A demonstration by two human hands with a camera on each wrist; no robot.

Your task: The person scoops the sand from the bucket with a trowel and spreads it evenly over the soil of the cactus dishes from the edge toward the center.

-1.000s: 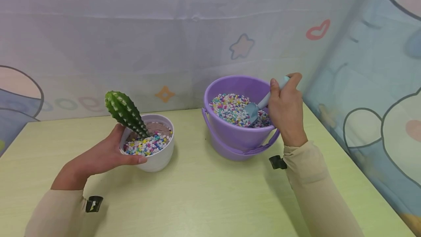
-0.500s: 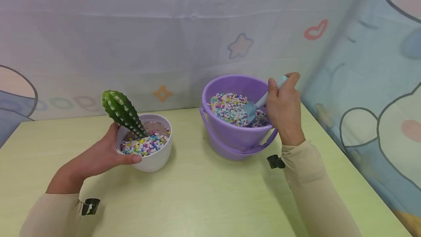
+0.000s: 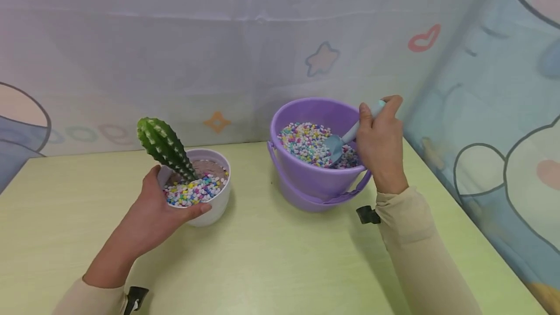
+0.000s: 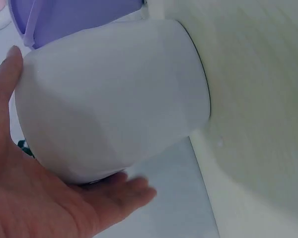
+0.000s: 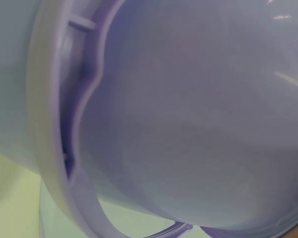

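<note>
My left hand holds the white flowerpot from its left, thumb along the near side below the rim. In the left wrist view its fingers lie along the pot's far side. A green cactus leans left out of the pot, with colourful pebbles over part of the brown soil. My right hand grips the handle of a light blue toy shovel. The shovel's blade sits in the pebbles inside the purple bucket.
The bucket's purple carrying handle hangs down on its near side. Pot and bucket stand apart on a pale yellow-green table. A printed cloth rises behind the table, and another cartoon-print cloth on the right.
My left wrist has swung nearer and to the right, and the thumb has slid rightward along the pot. My right hand and the shovel stay almost still in the bucket.
</note>
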